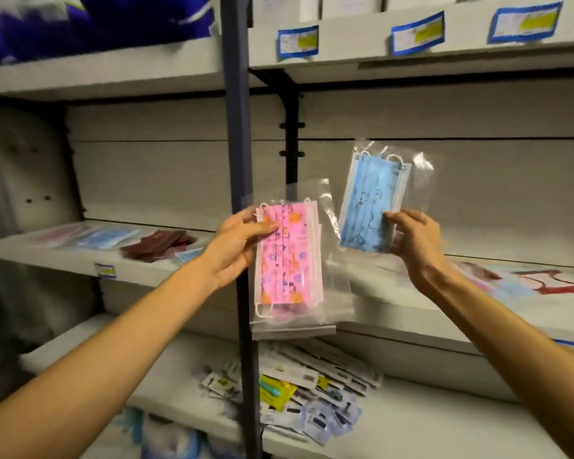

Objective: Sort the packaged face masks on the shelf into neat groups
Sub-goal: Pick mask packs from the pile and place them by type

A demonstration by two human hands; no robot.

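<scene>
Both arms raised — left hand (237, 240) pinches pink mask pack (289, 260), right hand (415, 240) blue mask pack (370, 203).

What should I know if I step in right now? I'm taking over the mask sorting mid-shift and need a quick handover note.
Left hand: grips the pink patterned mask pack by its upper left edge, held up in front of the shelf post.
Right hand: pinches the blue mask pack at its lower right edge, held up in the air.
Done: a few pink and blue packs and dark red packs already lie on the left shelf.
Left: place both held packs with matching colours; the loose packs on the right shelf are too blurred to judge but look unsorted.
</scene>
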